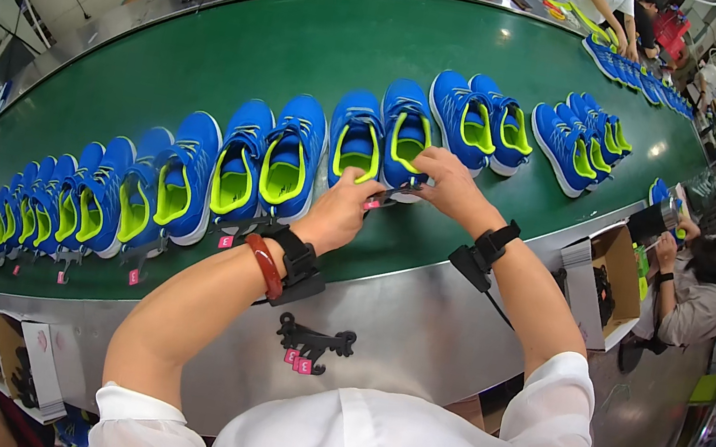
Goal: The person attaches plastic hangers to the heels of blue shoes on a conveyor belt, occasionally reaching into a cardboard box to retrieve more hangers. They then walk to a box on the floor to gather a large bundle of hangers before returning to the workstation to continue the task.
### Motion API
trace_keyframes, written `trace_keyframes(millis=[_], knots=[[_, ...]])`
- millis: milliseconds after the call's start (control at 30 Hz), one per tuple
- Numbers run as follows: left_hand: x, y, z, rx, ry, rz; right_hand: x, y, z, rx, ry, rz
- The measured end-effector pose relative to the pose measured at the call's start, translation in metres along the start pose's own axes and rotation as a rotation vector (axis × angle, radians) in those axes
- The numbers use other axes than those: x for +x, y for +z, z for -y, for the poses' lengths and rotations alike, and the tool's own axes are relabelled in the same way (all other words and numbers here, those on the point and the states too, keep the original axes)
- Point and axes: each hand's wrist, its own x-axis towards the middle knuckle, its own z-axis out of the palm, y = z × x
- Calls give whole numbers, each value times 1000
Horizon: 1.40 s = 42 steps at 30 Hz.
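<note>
Left hand: the fingers of the left hand (343, 212) are curled in narrowly at the heel of the left shoe (360, 110), and one end of a black hanger (403, 191) is held by them.
Right hand: the fingers of the right hand (456, 186) are bent over the heel of the right shoe (408, 99); whether the shoe, the hanger or both are gripped cannot be told.
Shoe pair: the two blue shoes with lime linings are set side by side on the green belt (313, 36), toes pointed away, heels turned toward the wearer.
Hanger: it is stretched between the hands, just behind the heels; a pink tag (371, 205) is seen near the left fingers.
Shoe row: more blue shoes (196, 149) are lined up to the left; another pair (451, 99) is placed to the right.
Metal ledge: spare hangers (315, 339) are piled on the metal ledge (415, 337), nearer the wearer.
Right side: an open cardboard box (623, 279) is seen near a co-worker (690, 303).
</note>
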Motion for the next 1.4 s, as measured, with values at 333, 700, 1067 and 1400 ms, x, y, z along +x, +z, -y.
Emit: trace_keyframes(millis=[333,700,1067,1400], knots=[[22,-50,-17,513,143,-77,-75,23,78,292,217,-147],[107,4,-68,339,138,9,-112,78,162,198,-86,240],[160,51,-39,336,45,54,-130,25,75,1252,729,170],[151,52,-37,299,142,12,-93,20,-6,1177,810,-564]])
